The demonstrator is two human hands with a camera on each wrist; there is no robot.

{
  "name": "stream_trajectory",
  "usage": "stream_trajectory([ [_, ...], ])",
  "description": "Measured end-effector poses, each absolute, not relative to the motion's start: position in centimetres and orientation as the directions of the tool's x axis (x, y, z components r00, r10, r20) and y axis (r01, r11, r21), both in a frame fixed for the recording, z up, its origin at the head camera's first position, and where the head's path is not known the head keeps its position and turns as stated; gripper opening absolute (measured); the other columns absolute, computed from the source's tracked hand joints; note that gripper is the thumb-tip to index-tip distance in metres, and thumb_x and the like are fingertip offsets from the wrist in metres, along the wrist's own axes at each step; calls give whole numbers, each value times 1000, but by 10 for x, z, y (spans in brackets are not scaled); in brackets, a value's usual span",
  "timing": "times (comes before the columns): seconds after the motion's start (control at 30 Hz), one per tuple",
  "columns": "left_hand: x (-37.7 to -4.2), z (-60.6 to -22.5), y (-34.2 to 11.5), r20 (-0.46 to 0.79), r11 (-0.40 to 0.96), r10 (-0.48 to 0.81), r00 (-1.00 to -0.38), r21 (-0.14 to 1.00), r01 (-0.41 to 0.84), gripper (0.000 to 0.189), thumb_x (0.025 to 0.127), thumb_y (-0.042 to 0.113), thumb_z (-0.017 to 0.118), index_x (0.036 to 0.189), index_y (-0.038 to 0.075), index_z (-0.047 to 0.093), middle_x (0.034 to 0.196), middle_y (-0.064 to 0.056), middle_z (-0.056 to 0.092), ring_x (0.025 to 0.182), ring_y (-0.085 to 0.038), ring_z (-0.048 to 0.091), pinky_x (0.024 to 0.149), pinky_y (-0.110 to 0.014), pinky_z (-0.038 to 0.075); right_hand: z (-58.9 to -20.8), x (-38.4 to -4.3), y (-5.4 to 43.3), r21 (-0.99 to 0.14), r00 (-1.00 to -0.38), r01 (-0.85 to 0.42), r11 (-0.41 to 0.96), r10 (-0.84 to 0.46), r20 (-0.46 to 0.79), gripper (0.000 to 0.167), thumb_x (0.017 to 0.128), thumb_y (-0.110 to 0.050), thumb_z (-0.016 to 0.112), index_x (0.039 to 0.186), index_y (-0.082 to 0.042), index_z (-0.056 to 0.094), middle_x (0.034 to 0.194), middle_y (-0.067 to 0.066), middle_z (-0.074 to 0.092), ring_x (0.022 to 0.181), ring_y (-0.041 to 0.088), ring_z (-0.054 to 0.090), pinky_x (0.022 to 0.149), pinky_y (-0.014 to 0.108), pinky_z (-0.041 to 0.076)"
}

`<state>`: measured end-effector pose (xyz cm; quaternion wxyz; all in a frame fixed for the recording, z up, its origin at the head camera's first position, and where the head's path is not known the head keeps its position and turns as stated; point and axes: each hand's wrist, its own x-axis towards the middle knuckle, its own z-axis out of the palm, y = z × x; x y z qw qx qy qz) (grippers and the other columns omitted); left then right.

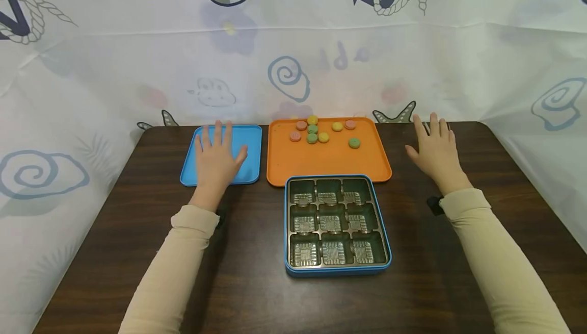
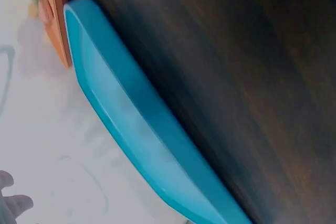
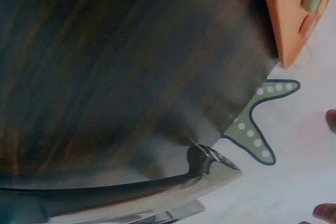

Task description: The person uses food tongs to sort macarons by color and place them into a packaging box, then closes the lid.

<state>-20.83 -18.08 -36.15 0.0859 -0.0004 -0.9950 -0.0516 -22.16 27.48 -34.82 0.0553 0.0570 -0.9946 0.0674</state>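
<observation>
Head view: the left grip (image 1: 215, 161) is over the blue tray (image 1: 250, 158), the right grip (image 1: 437, 156) near the orange tray (image 1: 321, 160); both have straight fingers and hold nothing. Round cookies (image 1: 323, 137) lie on the orange tray, maybe so its edge stops them rolling. A box (image 1: 338, 272) with nine shiny square cups sits nearer.

Left wrist: smooth blue tray side. Right wrist: streaky brown desk (image 3: 121, 87).

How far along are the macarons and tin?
Done: apparently just setup; the open tin stands in front of the orange tray.
In hand: left hand and right hand hold nothing.
Remaining: likely moving the nine macarons from that tray into the tin's empty compartments.
</observation>
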Motion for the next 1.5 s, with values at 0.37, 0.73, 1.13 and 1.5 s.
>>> stream_trajectory([
  [0.37, -183, -366, -149, 257, 944, 320, -912, 2, 331, 63, 98, 42, 47, 151, 11, 31, 153, -13, 37, 142, -36, 31, 117, -52, 25, -363, -216, 294, -86, -987, -133, 987, -124, 105, 74, 90, -15, 61, 149, 4, 20, 145, 44, 17, 130, 63, 22, 104, 69, 27],
  [0.73, -158, -374, -134, 278, 801, 581, -765, -25, 599, 58, 96, 39, 53, 146, 11, 41, 146, -9, 48, 137, -32, 41, 114, -51, 31, -383, -210, 326, -81, -993, -116, 990, -116, 16, 72, 92, -12, 56, 149, 4, 15, 143, 47, 15, 124, 64, 24, 98, 70, 32],
  [1.13, -151, -385, -136, 159, 712, 693, -704, 4, 702, 66, 94, 47, 53, 149, 15, 35, 153, -7, 39, 142, -30, 34, 117, -51, 27, -395, -207, 338, -90, -995, -76, 993, -81, -57, 72, 96, -20, 55, 148, 5, 13, 140, 48, 15, 120, 68, 25, 90, 71, 36],
  [1.5, -150, -393, -134, 121, 706, 699, -705, 36, 707, 66, 95, 47, 51, 150, 15, 33, 155, -7, 35, 143, -31, 32, 115, -53, 28, -398, -208, 341, -135, -994, -59, 989, -71, -84, 69, 97, -9, 51, 149, 2, 7, 136, 53, 13, 105, 71, 38, 73, 70, 44],
])
